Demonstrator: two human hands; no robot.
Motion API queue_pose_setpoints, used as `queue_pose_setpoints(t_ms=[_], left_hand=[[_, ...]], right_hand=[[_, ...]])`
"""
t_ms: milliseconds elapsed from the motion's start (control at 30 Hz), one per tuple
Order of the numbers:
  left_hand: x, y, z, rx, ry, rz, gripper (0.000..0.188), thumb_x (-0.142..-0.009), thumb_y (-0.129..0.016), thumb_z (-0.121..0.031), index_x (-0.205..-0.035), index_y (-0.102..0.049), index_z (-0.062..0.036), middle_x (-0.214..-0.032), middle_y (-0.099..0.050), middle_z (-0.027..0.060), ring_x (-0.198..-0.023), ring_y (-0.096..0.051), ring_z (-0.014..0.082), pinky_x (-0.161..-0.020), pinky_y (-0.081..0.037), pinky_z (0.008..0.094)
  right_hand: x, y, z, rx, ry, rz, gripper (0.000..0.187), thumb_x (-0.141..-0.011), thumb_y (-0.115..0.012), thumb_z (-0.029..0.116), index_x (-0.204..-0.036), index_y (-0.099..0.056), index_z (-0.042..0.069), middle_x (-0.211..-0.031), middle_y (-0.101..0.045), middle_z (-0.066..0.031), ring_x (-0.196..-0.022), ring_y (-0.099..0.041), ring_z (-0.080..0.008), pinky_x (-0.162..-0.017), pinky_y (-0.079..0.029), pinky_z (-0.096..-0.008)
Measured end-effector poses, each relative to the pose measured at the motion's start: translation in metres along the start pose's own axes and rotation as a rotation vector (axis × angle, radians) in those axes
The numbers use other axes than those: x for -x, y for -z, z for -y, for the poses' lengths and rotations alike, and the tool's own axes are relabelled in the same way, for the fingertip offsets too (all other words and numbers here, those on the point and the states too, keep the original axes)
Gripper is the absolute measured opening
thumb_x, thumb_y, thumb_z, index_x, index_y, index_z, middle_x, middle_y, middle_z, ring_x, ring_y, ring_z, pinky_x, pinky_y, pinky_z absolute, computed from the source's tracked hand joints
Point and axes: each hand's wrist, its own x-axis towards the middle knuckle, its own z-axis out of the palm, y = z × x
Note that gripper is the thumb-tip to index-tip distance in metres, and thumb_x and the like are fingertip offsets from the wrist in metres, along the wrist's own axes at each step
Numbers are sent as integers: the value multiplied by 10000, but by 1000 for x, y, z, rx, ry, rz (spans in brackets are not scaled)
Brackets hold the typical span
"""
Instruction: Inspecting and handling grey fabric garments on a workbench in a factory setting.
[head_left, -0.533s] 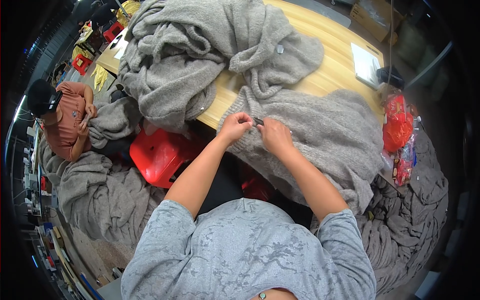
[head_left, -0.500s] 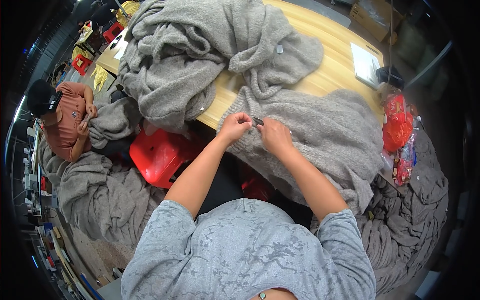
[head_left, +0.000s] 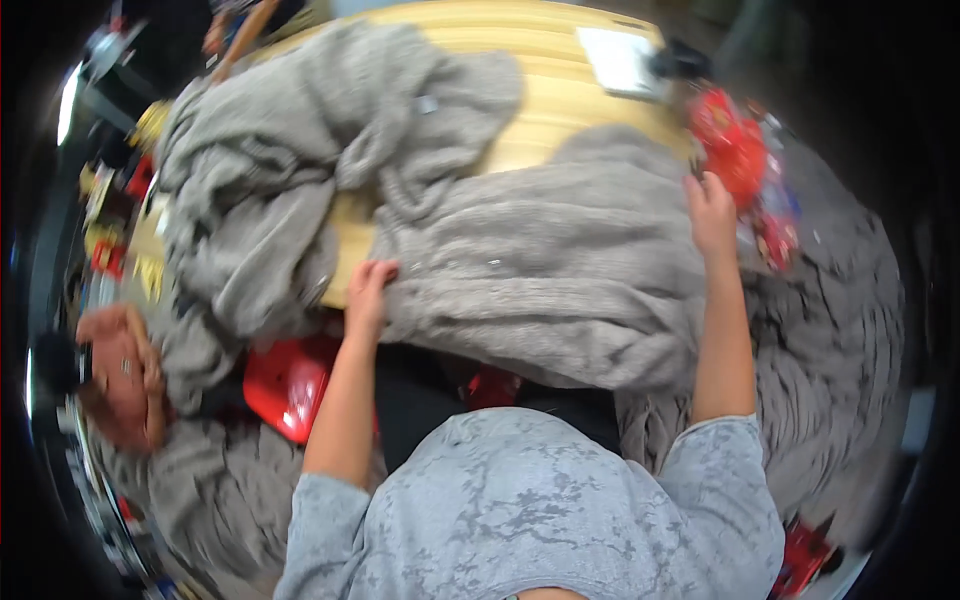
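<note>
Now the left hand (head_left: 368, 292) and right hand (head_left: 712, 218), close together half a second ago, are well apart: left at the grey knit garment (head_left: 540, 270)'s left edge, right just beside a red bag (head_left: 733, 150). Blur hides whether either grasps anything. The garment lies along the near edge of the tabletop (head_left: 560, 110), long axis left to right, narrower end leftward. Both forearms reach forward, fingers curled.

Textile workshop, pale wood-grain desk (head_left: 560, 110) heaped with soft grey knitted cloth (head_left: 540, 290), shiny red plastic stool (head_left: 285, 388), co-worker (head_left: 120, 372) in salmon-pink top.
</note>
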Motion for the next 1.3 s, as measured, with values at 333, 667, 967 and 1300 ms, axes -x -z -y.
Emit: queue_pose_setpoints(t_ms=[333,667,967,1300], left_hand=[[58,8,-29,-607,-225,27,90,-824,-503,-22,-903,-525,14,-860,-534,60,-741,-527,127,-671,-429,232],[116,24,-70,-928,-262,32,113,-750,-521,30,-861,-533,9,-839,-539,101,-763,-551,177,-689,-441,265],[106,-3,-72,-829,-238,103,159,-737,-559,-12,-893,-529,4,-918,-542,124,-827,-555,240,-695,-446,301],[48,-23,-15,-740,-170,-8,365,-708,-674,-172,-1000,-542,3,-896,-569,130,-805,-558,228,-713,-454,312]], right_hand=[[25,39,-310,-647,-1134,-299,115,-787,-458,116,-784,-527,23,-568,-479,-63,-458,-483,-190,-386,-407,-323],[20,-31,-446,-743,-1123,-371,35,-775,-552,51,-760,-520,49,-627,-510,-77,-489,-484,-192,-406,-369,-315],[-6,-16,-479,-662,-1075,-346,148,-780,-542,62,-927,-544,50,-823,-571,-62,-652,-530,-160,-539,-417,-290],[-30,50,-141,-721,-315,-129,216,-814,-537,89,-1020,-560,27,-869,-597,-51,-730,-548,-114,-616,-421,-210]])
